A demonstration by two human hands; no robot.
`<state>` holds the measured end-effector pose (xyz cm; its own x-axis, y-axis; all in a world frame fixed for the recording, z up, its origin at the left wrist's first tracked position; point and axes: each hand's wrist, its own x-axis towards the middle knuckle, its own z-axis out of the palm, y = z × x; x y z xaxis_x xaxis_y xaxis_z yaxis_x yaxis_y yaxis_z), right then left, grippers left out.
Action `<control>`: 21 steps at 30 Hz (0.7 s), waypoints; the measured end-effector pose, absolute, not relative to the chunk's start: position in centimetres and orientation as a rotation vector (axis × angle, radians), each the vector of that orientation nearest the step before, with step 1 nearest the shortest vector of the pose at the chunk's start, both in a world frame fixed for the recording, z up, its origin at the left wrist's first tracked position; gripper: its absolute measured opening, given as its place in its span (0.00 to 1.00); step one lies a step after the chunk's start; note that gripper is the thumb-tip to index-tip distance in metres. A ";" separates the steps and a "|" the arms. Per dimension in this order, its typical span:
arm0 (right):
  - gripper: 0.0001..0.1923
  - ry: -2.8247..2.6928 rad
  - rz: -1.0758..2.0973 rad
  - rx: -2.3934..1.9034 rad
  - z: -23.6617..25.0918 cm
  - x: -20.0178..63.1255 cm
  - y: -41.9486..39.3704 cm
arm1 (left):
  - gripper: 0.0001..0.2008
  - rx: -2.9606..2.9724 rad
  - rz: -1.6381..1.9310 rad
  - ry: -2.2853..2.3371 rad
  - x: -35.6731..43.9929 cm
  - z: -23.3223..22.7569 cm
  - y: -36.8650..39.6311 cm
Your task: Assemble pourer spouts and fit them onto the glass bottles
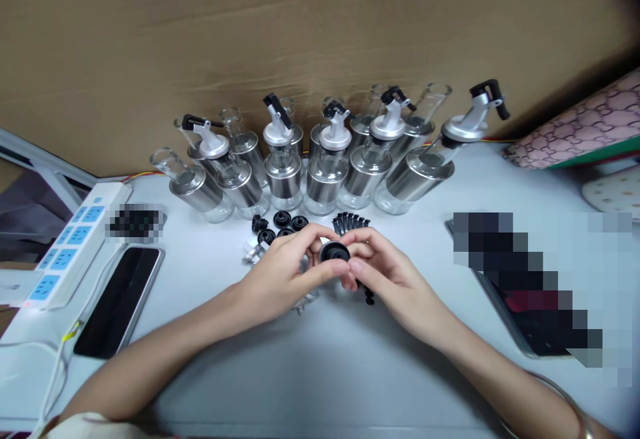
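Both my hands are together over the middle of the table, fingers closed round a pourer cap (335, 252). Its round black inner part faces up toward me inside a silver rim. My left hand (287, 266) grips it from the left, thumb along the near edge. From the other side, my right hand (393, 276) pinches its rim. Just beyond my left hand lie several round black stoppers (283, 219), with silver pourer pieces (254, 252) partly hidden under it. Small black levers (351, 222) are lined up behind my right hand.
Glass bottles with steel sleeves (327, 180) stand in rows at the back, several topped with silver pourers (336, 134). Left are a power strip (75, 242), a cable and a phone (120, 302). Right lie a partly blurred dark device (525, 319) and a pink patterned roll (575, 122).
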<state>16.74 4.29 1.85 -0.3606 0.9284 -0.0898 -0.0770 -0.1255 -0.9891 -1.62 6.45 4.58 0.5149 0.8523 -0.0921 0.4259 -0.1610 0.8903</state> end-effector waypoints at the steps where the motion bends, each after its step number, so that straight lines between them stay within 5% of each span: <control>1: 0.14 -1.319 1.613 -1.028 1.9 16.7 4.4 | 0.13 1.778 0.540 1.069 -1.6 4.6 6.3; 21: 0.13 -1.340 1.750 -1.106 2.2 16.9 4.4 | 0.10 1.797 0.502 1.045 -1.3 5.0 6.0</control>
<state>16.88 4.45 2.18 -0.4217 0.8779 -0.2269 -0.0098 -0.2546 -0.9670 -1.34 6.04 4.97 0.5477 0.8296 -0.1083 0.4337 -0.1708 0.8847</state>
